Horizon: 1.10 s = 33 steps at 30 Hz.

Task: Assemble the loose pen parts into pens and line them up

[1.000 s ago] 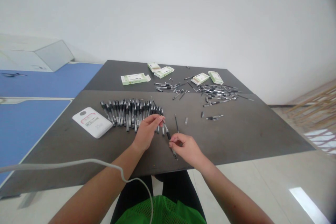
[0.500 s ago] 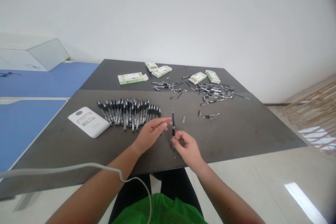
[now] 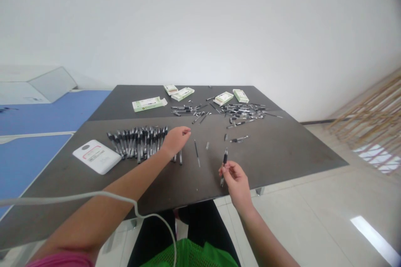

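My left hand (image 3: 176,141) hovers at the right end of a tight row of black-and-clear pens (image 3: 136,144), its fingers loosely together, with nothing visible in them. Two pens (image 3: 177,157) lie just below it. My right hand (image 3: 236,179) pinches a black pen (image 3: 224,158) upright above the table's front edge. A thin pen refill (image 3: 196,153) and a small pen part (image 3: 207,145) lie on the dark grey table (image 3: 266,154) between my hands.
A heap of pen parts (image 3: 241,112) and several pale green boxes (image 3: 146,104) lie at the far side. A white device (image 3: 96,156) sits left of the row. A grey cable (image 3: 78,197) crosses my left forearm. Blue desks (image 3: 46,112) adjoin the left.
My left hand has moved back to the row's right end, and my right hand has shifted right with the pen. The whole view has tilted, putting the table lower in the frame.
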Each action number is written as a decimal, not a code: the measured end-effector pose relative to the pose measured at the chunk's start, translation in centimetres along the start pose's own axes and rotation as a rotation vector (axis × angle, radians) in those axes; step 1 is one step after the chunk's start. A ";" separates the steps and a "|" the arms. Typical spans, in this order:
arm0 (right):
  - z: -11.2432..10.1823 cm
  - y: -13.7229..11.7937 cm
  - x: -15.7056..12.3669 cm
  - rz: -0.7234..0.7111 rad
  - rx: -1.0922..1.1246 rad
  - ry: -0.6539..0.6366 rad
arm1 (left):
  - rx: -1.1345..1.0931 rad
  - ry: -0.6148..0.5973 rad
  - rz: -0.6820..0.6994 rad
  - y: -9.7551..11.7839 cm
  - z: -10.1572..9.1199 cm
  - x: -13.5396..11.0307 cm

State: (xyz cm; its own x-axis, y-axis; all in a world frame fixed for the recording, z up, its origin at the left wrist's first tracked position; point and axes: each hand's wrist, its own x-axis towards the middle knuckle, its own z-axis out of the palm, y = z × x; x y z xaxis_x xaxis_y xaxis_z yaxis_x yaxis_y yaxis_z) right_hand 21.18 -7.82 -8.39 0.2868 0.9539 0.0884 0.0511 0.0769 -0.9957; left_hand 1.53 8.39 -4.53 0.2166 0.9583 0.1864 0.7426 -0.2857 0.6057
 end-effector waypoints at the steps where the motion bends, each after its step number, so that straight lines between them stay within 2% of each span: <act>1: -0.2 0.3 0.0 -0.005 -0.006 0.016 | 0.020 -0.001 -0.004 -0.1 0.0 1.0; 8: -2.5 1.8 1.4 -0.061 -0.032 0.187 | 0.215 -0.053 -0.005 -0.6 0.8 7.2; 13: -4.0 2.2 3.2 -0.050 0.020 0.244 | 0.382 -0.086 0.112 -1.1 1.6 11.0; 19: -3.8 3.2 3.3 0.000 0.067 0.286 | 0.544 -0.196 0.265 -2.0 2.4 14.6; 26: -3.9 3.2 3.0 -0.024 -0.017 0.254 | 0.568 -0.310 0.322 -1.8 4.1 16.1; 30: -4.0 3.5 3.0 -0.034 -0.038 0.245 | 0.495 -0.282 0.287 -1.1 3.9 16.1; 33: -4.0 3.7 3.0 -0.046 -0.063 0.243 | 0.387 -0.214 0.250 0.4 3.0 15.4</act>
State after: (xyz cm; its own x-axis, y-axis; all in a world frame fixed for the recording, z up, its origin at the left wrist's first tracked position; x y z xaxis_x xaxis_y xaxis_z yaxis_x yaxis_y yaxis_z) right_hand 26.06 -5.79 -11.72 0.5043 0.8513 0.1446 0.1269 0.0926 -0.9876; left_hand 7.08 23.01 -3.76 0.5127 0.8525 0.1021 0.8230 -0.5219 0.2245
